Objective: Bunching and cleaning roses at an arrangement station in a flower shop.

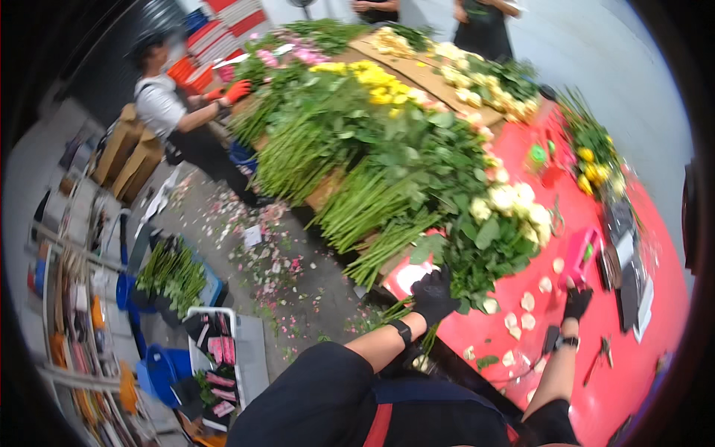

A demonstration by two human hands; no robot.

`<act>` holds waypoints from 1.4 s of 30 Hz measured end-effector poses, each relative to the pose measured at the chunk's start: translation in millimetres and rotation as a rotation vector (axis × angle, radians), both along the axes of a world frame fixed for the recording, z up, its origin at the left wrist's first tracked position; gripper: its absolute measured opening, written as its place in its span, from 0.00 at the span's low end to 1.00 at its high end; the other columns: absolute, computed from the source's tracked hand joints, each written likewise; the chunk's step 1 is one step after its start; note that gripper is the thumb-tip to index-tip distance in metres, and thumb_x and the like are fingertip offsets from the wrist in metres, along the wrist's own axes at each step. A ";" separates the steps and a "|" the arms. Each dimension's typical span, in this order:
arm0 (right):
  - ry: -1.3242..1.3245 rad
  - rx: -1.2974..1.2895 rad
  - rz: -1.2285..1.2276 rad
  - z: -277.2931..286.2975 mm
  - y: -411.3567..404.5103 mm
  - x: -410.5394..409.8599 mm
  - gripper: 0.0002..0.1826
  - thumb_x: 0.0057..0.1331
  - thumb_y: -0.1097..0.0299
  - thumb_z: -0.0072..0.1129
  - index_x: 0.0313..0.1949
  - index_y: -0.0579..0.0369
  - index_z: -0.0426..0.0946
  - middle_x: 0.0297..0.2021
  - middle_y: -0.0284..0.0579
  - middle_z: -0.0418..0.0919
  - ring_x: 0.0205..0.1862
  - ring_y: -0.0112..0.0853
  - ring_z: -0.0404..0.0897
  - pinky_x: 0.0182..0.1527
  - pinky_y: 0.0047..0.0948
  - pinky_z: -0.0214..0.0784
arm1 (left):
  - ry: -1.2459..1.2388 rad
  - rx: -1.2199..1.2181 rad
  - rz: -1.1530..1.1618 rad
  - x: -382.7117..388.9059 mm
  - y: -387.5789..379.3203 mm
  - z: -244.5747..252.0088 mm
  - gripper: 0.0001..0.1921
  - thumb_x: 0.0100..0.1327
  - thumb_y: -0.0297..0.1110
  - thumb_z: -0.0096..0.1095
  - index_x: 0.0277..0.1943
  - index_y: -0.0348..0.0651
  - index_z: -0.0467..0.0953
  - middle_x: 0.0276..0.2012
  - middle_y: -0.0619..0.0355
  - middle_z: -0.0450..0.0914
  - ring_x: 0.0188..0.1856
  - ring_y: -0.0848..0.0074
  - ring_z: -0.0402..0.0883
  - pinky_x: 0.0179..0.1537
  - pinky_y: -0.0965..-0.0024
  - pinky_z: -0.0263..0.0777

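My left hand [435, 299], in a black glove, is closed around green stems [397, 312] at the near edge of the red table [620, 385]. Dark leaves and white roses [522, 204] lie just beyond it. My right hand [578, 303], also black-gloved, is at the lower end of a bright pink object [582, 257] with a green part; blur hides whether its fingers grip it. Loose cream petals [528, 302] are scattered between my hands. Red-handled pruning shears [600, 357] lie below my right hand. A white flower [420, 363] shows under my left wrist.
Long-stemmed roses [357, 195] cover the table's left side, yellow roses [380, 81] behind. Dark packages [625, 268] lie at right. A co-worker [173, 112] in orange gloves stands at left; two people are at the far side. Petals litter the floor [313, 279] near a white crate [251, 357].
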State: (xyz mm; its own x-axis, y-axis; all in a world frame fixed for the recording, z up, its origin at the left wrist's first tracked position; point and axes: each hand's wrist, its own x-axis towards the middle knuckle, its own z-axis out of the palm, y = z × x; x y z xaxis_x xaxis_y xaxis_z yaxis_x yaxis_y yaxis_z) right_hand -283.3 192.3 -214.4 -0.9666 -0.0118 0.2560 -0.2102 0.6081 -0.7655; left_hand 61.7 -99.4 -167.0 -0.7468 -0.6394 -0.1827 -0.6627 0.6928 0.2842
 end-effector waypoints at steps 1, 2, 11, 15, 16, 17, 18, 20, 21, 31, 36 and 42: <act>-0.056 -0.096 0.101 -7.9 0.1 -8.2 0.11 0.63 0.68 0.68 0.40 0.54 0.74 0.26 0.35 0.74 0.25 0.26 0.71 0.26 0.28 0.65 | 0.053 0.023 0.005 0.2 -1.6 -6.3 0.55 0.45 0.63 0.71 0.70 0.35 0.60 0.51 0.46 0.75 0.51 0.56 0.75 0.46 0.48 0.68; -0.086 -0.239 0.205 -15.1 -1.2 -13.7 0.09 0.63 0.68 0.68 0.38 0.52 0.76 0.24 0.33 0.73 0.21 0.25 0.70 0.22 0.28 0.63 | 0.108 0.039 -0.006 0.5 -2.1 -12.8 0.55 0.44 0.64 0.72 0.70 0.35 0.61 0.51 0.45 0.75 0.52 0.55 0.75 0.45 0.48 0.68; -0.108 -0.068 -0.125 0.3 -0.6 25.3 0.25 0.55 0.60 0.74 0.47 0.59 0.74 0.32 0.48 0.83 0.30 0.36 0.85 0.33 0.35 0.77 | -0.037 -0.100 0.025 -8.7 4.0 -25.3 0.62 0.42 0.64 0.74 0.74 0.35 0.53 0.60 0.40 0.71 0.59 0.48 0.72 0.52 0.41 0.68; -0.359 -0.394 0.028 5.2 31.9 77.0 0.31 0.55 0.58 0.75 0.53 0.60 0.72 0.37 0.49 0.83 0.34 0.36 0.85 0.37 0.35 0.78 | -0.033 -0.148 0.025 -9.7 4.2 -25.7 0.61 0.42 0.63 0.76 0.73 0.34 0.54 0.58 0.40 0.72 0.57 0.49 0.73 0.50 0.43 0.70; -0.445 -0.650 0.133 0.8 41.5 83.8 0.36 0.56 0.57 0.75 0.58 0.61 0.70 0.40 0.50 0.82 0.41 0.37 0.84 0.45 0.36 0.77 | -0.064 -0.141 0.020 -8.9 3.1 -26.3 0.61 0.41 0.62 0.77 0.73 0.34 0.54 0.57 0.40 0.73 0.56 0.48 0.73 0.50 0.43 0.70; -0.390 -0.317 0.227 -0.9 63.0 88.4 0.36 0.56 0.56 0.75 0.59 0.62 0.70 0.42 0.51 0.82 0.45 0.39 0.83 0.50 0.36 0.75 | -0.058 -0.075 0.031 -8.2 0.9 -26.3 0.62 0.40 0.63 0.78 0.73 0.34 0.55 0.56 0.39 0.73 0.56 0.48 0.75 0.51 0.44 0.71; -0.308 -0.089 0.377 -1.4 85.2 86.7 0.37 0.56 0.56 0.75 0.60 0.62 0.70 0.45 0.52 0.82 0.49 0.40 0.82 0.54 0.37 0.74 | -0.009 -0.047 0.022 -6.2 -0.8 -25.1 0.64 0.40 0.64 0.79 0.73 0.32 0.53 0.59 0.36 0.72 0.58 0.46 0.74 0.56 0.47 0.70; -0.061 0.166 0.440 -5.9 128.2 89.5 0.31 0.58 0.57 0.73 0.56 0.62 0.74 0.49 0.54 0.82 0.57 0.43 0.79 0.58 0.38 0.71 | 0.174 0.032 -0.032 2.0 -1.6 -15.2 0.67 0.40 0.66 0.79 0.74 0.30 0.52 0.64 0.35 0.70 0.63 0.43 0.70 0.61 0.50 0.68; 0.051 0.242 0.390 -5.7 155.8 83.0 0.28 0.59 0.57 0.72 0.54 0.62 0.76 0.48 0.54 0.82 0.55 0.44 0.80 0.56 0.38 0.72 | 0.084 -0.027 -0.031 5.9 0.0 -7.0 0.69 0.38 0.67 0.80 0.74 0.29 0.50 0.66 0.34 0.67 0.65 0.42 0.68 0.64 0.51 0.66; -0.102 0.058 0.468 -49.4 207.5 78.3 0.26 0.61 0.73 0.59 0.60 0.55 0.72 0.43 0.52 0.80 0.42 0.46 0.81 0.47 0.38 0.75 | 0.603 -0.042 -0.781 -88.9 145.1 30.0 0.21 0.63 0.38 0.67 0.58 0.43 0.80 0.59 0.44 0.77 0.64 0.46 0.72 0.64 0.49 0.66; -0.182 -0.143 1.122 -17.9 157.3 236.6 0.22 0.65 0.59 0.64 0.55 0.54 0.77 0.37 0.48 0.82 0.37 0.39 0.83 0.42 0.38 0.75 | 0.368 -0.271 -0.701 -136.0 169.2 -34.2 0.37 0.63 0.54 0.65 0.66 0.34 0.68 0.67 0.36 0.66 0.70 0.42 0.63 0.70 0.43 0.54; -0.118 0.171 -0.148 2.1 305.8 93.3 0.17 0.65 0.58 0.66 0.43 0.57 0.75 0.32 0.48 0.80 0.30 0.36 0.80 0.32 0.34 0.72 | 0.268 0.566 -1.318 -4.9 229.8 -11.8 0.25 0.61 0.42 0.72 0.58 0.41 0.78 0.52 0.49 0.83 0.57 0.54 0.80 0.62 0.55 0.70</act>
